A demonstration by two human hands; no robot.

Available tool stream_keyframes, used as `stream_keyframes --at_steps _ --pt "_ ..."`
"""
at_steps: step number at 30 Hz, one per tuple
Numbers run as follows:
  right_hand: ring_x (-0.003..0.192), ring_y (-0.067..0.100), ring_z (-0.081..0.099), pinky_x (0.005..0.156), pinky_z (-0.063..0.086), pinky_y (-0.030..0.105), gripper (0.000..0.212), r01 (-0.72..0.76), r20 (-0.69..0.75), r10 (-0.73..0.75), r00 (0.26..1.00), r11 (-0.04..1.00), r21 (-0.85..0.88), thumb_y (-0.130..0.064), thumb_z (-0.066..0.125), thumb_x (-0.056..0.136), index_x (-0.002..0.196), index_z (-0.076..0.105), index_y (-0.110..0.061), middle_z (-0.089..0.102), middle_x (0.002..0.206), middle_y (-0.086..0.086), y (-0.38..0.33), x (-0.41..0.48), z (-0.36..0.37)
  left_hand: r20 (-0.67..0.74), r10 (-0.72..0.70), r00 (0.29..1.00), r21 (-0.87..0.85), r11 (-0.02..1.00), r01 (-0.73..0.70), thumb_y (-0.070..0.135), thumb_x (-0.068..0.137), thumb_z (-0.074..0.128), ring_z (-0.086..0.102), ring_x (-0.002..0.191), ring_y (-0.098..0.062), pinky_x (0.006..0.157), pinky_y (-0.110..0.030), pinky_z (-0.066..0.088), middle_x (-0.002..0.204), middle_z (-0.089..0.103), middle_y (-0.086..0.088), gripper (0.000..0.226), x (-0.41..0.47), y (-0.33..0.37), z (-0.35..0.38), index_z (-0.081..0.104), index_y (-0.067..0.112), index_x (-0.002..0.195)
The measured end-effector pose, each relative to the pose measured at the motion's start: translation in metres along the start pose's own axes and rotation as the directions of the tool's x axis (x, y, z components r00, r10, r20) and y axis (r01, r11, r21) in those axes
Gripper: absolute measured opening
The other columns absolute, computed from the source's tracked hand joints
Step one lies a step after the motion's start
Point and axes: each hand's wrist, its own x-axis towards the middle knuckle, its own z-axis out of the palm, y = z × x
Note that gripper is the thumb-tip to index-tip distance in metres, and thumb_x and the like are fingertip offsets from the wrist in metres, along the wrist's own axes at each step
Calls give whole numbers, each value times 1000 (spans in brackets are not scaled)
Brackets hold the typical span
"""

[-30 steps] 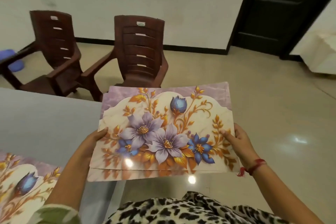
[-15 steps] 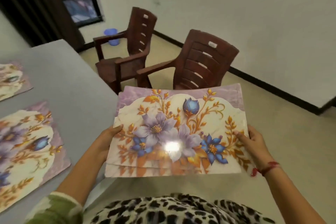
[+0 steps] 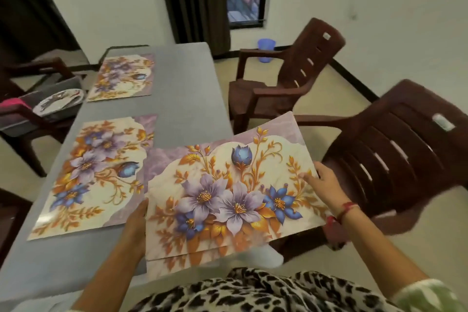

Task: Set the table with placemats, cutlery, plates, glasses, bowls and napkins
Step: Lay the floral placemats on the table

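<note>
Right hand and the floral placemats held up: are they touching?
Touching. The head view shows the right hand gripping the held placemats, its fingers lying on their right edge.

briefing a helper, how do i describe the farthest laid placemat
Find the long grey table. Two floral mats lie flat along its left edge. The far placemat lies toward the window, unlike the near placemat, beside the held stack.

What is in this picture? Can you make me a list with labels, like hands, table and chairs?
Held: stack of flowery placemats, partly over the table's edge
Left hand: grips the stack's left edge
Right hand: holds its right edge
Table: near placemat and far placemat lying flat
Chairs: near chair, far chair, on the right
Plate: off the table, on the left
</note>
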Motion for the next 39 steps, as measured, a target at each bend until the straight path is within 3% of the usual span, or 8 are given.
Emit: stream_keyframes --at_steps 2,6,11,16,21,25,33,39 --pt "85 22 60 79 49 38 10 44 74 -40 996 997 -58 -5 62 87 94 59 -12 63 93 8 -21 42 17 -58 40 997 -99 994 -46 39 96 41 65 77 -33 62 -41 56 101 67 -21 45 13 4 -3 56 7 123" --pt "87 18 58 77 48 33 13 142 225 -107 968 979 -146 -7 65 85 95 60 -14 61 87 -3 -61 123 53 -163 136 977 -163 973 -163 19 101 35 65 47 -17 37 -24 50 58 70 -6 27 22 21 6 58 7 93" --pt "86 21 61 77 51 35 9 236 340 -166 926 956 -175 -10 65 85 93 61 -11 63 87 1 -90 179 105 -366 103 925 -158 973 -171 17 97 38 67 71 -23 51 -26 56 100 66 -14 34 40 24 -21 58 2 120" --pt "94 24 60 84 50 41 18 286 469 -153 870 931 -227 -9 61 88 105 58 -7 62 99 8 -104 196 149 -433 126 893 -136 970 -203 11 95 41 66 71 -24 69 -35 52 95 67 -19 23 24 7 -43 63 4 98" --pt "89 21 55 73 43 30 24 359 544 -83 835 832 -424 -9 65 84 104 53 -13 58 100 6 -124 225 181 -426 87 901 -59 991 -123 6 95 51 60 77 -29 63 -31 47 87 66 -21 18 6 -13 -53 63 -6 101" --pt "99 30 59 90 47 41 26 423 577 -51 815 733 -532 -10 65 84 109 60 -7 63 105 13 -142 251 203 -419 92 903 4 995 -99 0 90 59 66 83 -28 66 -26 56 90 70 -16 16 -1 -29 -44 64 -4 105" --pt "101 37 58 89 44 38 29 552 660 -76 747 625 -552 -5 66 81 110 65 -3 66 107 21 -145 309 247 -505 223 834 125 975 -186 -8 75 72 55 51 -14 56 -34 52 49 52 4 92 13 -58 -1 21 25 144" --pt "98 35 58 85 44 39 25 695 838 -82 540 606 -388 -11 62 83 108 62 -9 63 98 15 -145 363 309 -610 200 766 240 969 -62 2 74 77 56 53 -10 55 -23 48 53 52 0 123 23 -54 25 -17 43 143"
